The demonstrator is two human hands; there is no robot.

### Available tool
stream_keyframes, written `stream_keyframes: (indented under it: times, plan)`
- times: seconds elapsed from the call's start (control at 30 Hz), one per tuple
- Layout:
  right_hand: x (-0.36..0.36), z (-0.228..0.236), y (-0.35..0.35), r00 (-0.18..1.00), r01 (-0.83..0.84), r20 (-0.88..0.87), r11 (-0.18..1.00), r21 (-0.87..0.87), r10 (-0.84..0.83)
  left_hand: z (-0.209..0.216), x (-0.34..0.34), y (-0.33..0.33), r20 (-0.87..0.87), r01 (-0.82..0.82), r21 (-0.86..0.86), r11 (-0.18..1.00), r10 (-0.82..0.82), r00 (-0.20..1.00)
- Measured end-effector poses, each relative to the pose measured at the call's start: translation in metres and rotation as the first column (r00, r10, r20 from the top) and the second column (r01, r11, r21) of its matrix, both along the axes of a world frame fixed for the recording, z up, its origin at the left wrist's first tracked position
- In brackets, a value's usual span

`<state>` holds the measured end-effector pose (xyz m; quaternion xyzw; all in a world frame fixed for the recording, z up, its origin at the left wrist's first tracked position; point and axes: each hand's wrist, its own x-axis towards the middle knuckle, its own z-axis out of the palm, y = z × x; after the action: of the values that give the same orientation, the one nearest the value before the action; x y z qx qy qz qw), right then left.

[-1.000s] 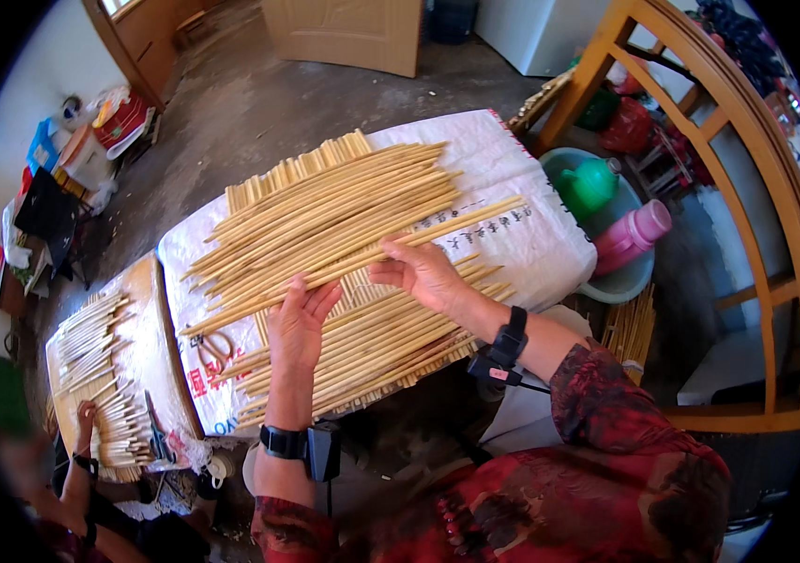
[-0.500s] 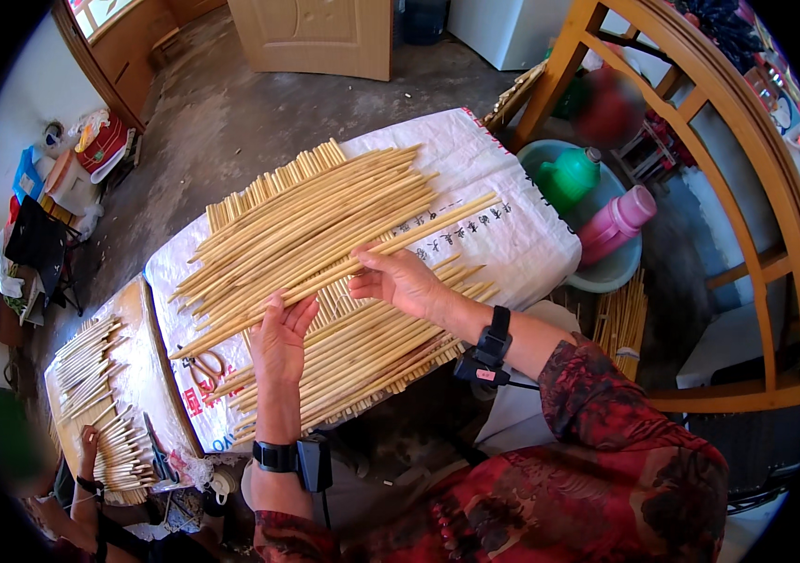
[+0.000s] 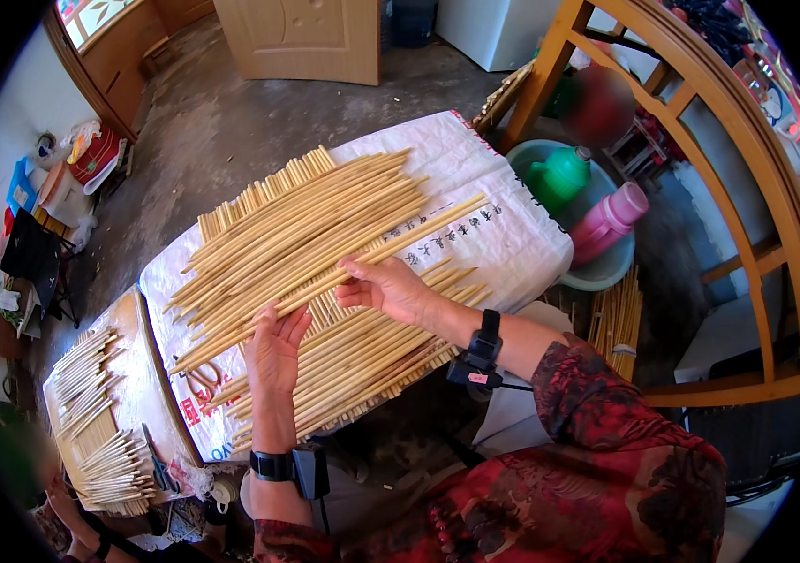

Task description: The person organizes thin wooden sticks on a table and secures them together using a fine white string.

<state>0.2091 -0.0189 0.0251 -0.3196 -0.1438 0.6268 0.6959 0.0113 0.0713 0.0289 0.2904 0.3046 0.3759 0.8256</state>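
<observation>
A long, thin, pale wooden stick point(image 3: 437, 223) lies slantwise across my two hands, above the other sticks. My right hand point(image 3: 389, 289) pinches it near the middle between thumb and fingers. Further down its length, my left hand point(image 3: 274, 352) has its thumb and fingertips closed on it. Beyond my hands, a row of long sticks point(image 3: 297, 225) rests over crosswise sticks point(image 3: 264, 195). Nearer to me lies a second row point(image 3: 353, 361), partly covered by my hands. Scissors point(image 3: 201, 383) with brown handles lie left of my left hand, partly hidden by stick ends.
A white printed sheet point(image 3: 372, 141) covers the table. At lower left, another table point(image 3: 161, 366) bears shorter sticks point(image 3: 114, 469), with a co-worker's arm point(image 3: 72, 516) beside it. On the right stand a basin point(image 3: 630, 263) with green and pink flasks and a wooden frame point(image 3: 742, 244).
The view has shifted slightly. Both my hands keep their hold on the stick, almost in place. At lower left, the co-worker's hand has drawn back from the shorter sticks.
</observation>
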Motion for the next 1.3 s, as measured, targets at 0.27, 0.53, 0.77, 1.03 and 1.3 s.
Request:
stream_keyframes:
  times: [0.27, 0.53, 0.77, 1.03, 1.3]
  plan:
    - [0.000, -0.002, -0.001, 1.000, 0.006, 0.009, 1.000, -0.007, -0.006, -0.001, 0.000, 0.000, 0.026, 0.021, 0.000, 1.000, -0.021, 0.999]
    - [-0.002, 0.000, -0.001, 1.000, 0.013, 0.016, 1.000, -0.012, -0.013, -0.005, -0.001, -0.001, 0.068, 0.015, 0.003, 1.000, -0.016, 0.998]
    - [0.001, -0.001, -0.002, 0.998, -0.053, 0.040, 0.997, -0.064, 0.055, -0.003, -0.002, -0.001, 0.071, 0.016, 0.005, 1.000, -0.016, 0.997]
    - [-0.004, 0.015, -0.005, 0.801, -0.191, 0.533, 0.960, -0.205, 0.273, -0.003, -0.004, 0.001, 0.128, -0.025, 0.001, 1.000, 0.025, 0.991]
    - [-0.009, 0.035, -0.010, 0.142, -0.115, 0.980, 0.981, 0.155, -0.138, 0.004, -0.004, 0.004, 0.104, -0.051, -0.006, 0.999, 0.052, 0.993]
